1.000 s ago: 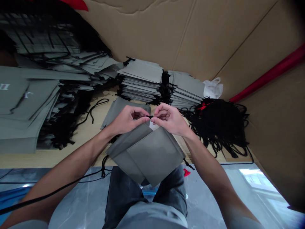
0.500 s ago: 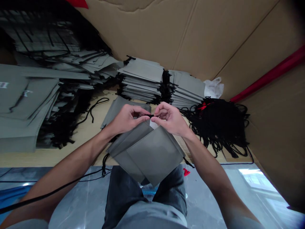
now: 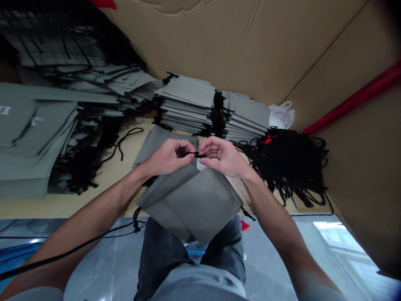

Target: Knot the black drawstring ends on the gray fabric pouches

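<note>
A short length of black cord (image 3: pixel 196 155) is pinched between the fingertips of both my hands, with what looks like a knot in the middle. My left hand (image 3: pixel 171 156) is closed on its left part, and my right hand (image 3: pixel 222 155) grips the right part with thumb and fingers. Just below hang grey drawstring bags (image 3: pixel 203 200), overlapping at the table's front edge above my lap. Black cord ends stick out at their left and right corners. Another grey bag (image 3: pixel 156 142) lies flat behind my left hand.
Stacks of grey bags (image 3: pixel 188 92) stand at the back, with more at the left (image 3: pixel 28 138). A heap of black cords (image 3: pixel 291 163) lies at the right near a white plastic bag (image 3: pixel 282 115). Cardboard walls (image 3: pixel 200 42) rise behind and at the right.
My hands have dipped slightly, and more of the black cord and its knot shows between the fingertips. The bags have barely shifted.
</note>
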Tool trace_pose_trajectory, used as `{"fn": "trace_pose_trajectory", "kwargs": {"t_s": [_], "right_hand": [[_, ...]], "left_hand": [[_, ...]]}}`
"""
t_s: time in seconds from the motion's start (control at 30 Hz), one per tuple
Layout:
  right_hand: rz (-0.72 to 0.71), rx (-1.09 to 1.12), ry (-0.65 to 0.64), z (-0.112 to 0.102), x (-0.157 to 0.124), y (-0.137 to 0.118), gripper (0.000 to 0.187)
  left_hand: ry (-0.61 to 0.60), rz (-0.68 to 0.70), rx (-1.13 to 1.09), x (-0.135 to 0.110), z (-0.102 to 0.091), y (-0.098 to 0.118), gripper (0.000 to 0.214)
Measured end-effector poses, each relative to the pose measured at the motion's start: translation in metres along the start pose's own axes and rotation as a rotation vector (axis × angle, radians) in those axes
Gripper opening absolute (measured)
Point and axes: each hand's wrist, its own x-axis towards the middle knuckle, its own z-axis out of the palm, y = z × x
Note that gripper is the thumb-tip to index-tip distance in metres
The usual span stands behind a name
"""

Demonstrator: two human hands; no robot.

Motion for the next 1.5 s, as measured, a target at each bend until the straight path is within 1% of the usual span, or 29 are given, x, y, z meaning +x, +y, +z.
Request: {"fn": "trace_pose_trajectory", "kwargs": {"t_s": [0.1, 0.17, 0.37, 0.43, 0.57, 0.8, 0.9, 1.17, 1.3, 1.5], "right_hand": [[0.016, -0.032, -0.008, -0.003, 0.001, 0.002, 0.031], [0.016, -0.046, -0.012, -0.004, 0.002, 0.004, 0.029], [-0.011, -0.059, 0.001, -0.006, 0.001, 0.006, 0.038], [-0.015, -0.073, -0.005, -0.007, 0.001, 0.006, 0.036], [-0.020, -0.110, -0.016, -0.007, 0.002, 0.004, 0.031], [-0.013, -0.104, -0.012, -0.007, 0.001, 0.002, 0.032], [-0.007, -0.101, -0.002, -0.007, 0.001, 0.002, 0.033], [-0.018, -0.073, -0.006, -0.007, 0.001, 0.002, 0.031], [-0.035, -0.083, 0.003, -0.008, 0.001, 0.003, 0.031], [-0.022, -0.104, -0.002, -0.008, 0.000, 0.003, 0.032]], "left_hand": [[-0.009, -0.019, -0.003, 0.001, -0.003, 0.000, 0.021], [-0.018, -0.035, -0.003, 0.002, -0.006, -0.001, 0.022], [-0.039, -0.111, 0.003, 0.001, -0.008, 0.000, 0.026], [-0.040, -0.123, 0.007, 0.001, -0.009, 0.000, 0.026], [-0.049, -0.124, 0.002, 0.001, -0.009, 0.000, 0.028], [-0.068, -0.107, -0.029, 0.001, -0.013, -0.002, 0.034], [-0.056, -0.118, -0.028, 0.001, -0.013, -0.001, 0.035], [-0.047, -0.114, -0.018, 0.002, -0.014, -0.003, 0.034], [-0.036, -0.119, -0.012, 0.002, -0.015, -0.003, 0.032], [-0.029, -0.107, -0.011, 0.002, -0.015, -0.003, 0.032]]}}
